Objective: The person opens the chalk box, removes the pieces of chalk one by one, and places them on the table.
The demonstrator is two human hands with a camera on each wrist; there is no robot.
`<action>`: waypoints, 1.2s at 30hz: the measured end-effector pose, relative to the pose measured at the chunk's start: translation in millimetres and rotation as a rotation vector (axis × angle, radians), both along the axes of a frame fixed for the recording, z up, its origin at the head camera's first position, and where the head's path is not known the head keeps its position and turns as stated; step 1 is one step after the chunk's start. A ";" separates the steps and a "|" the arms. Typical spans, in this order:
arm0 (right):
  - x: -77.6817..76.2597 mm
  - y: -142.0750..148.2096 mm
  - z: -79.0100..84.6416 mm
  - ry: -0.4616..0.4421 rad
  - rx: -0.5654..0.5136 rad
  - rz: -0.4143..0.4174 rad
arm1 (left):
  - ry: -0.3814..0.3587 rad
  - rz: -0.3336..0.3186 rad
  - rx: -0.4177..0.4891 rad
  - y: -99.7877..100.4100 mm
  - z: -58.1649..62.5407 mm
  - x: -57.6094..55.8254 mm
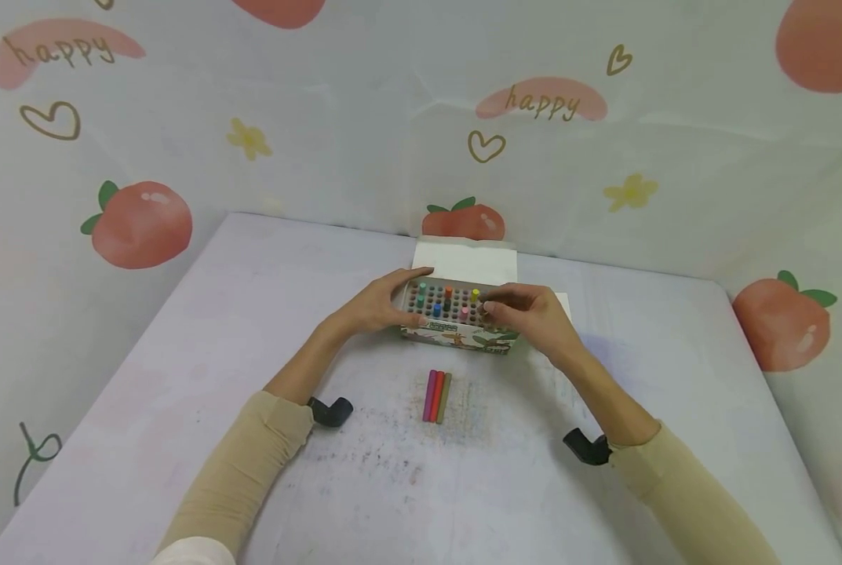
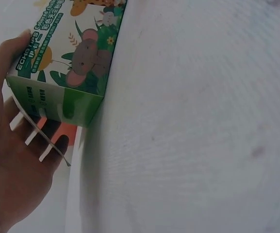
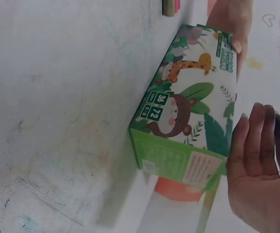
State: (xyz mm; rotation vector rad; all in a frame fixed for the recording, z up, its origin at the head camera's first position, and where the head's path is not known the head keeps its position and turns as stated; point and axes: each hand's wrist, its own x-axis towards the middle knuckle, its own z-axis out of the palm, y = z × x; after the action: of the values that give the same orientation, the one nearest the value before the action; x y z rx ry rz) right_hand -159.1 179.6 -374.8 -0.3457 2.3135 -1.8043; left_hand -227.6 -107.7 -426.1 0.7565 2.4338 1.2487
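Observation:
My left hand (image 1: 378, 304) grips the left end of a printed cardboard box (image 1: 457, 337), thumb at the front and fingers round the back. In the left wrist view, the thumb of that hand (image 2: 13, 141) rests against the box's front edge. The box's top is a grid of holes, several holding coloured sticks like crayons, among them a yellow one (image 1: 475, 295) and a blue one (image 1: 437, 310). Over the right end is my right hand (image 1: 533, 314), thumb and forefinger close together at the holes. Whether they pinch a stick is hidden, also in the right wrist view.
Three sticks, purple (image 1: 430, 395), red (image 1: 438, 396) and olive (image 1: 445, 398), lie side by side on the table in front of the box. The white lid (image 1: 466, 259) stands folded back behind it. Colour smudges mark the pale tabletop (image 1: 364, 486). A printed cloth (image 1: 357, 118) hangs behind.

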 end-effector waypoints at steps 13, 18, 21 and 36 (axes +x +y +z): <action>-13.5 0.7 -0.1 -0.041 0.158 -0.088 | 0.005 -0.031 -0.001 6.4 5.7 -1.5; -14.4 -4.6 3.0 -0.117 0.233 -0.105 | 0.010 -0.044 0.000 9.4 6.0 -2.8; -15.9 -7.4 3.7 -0.125 0.323 -0.107 | 0.007 -0.042 -0.003 10.3 6.4 -3.2; -22.3 -32.0 -7.5 -0.009 0.484 -0.153 | 0.017 -0.022 -0.017 -1.3 2.1 0.4</action>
State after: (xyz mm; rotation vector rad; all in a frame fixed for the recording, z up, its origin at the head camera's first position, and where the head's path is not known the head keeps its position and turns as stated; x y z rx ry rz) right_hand -181.5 147.6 -382.4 -0.0857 2.7251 -1.2277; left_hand -227.2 -109.0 -424.1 0.7896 2.4401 1.2168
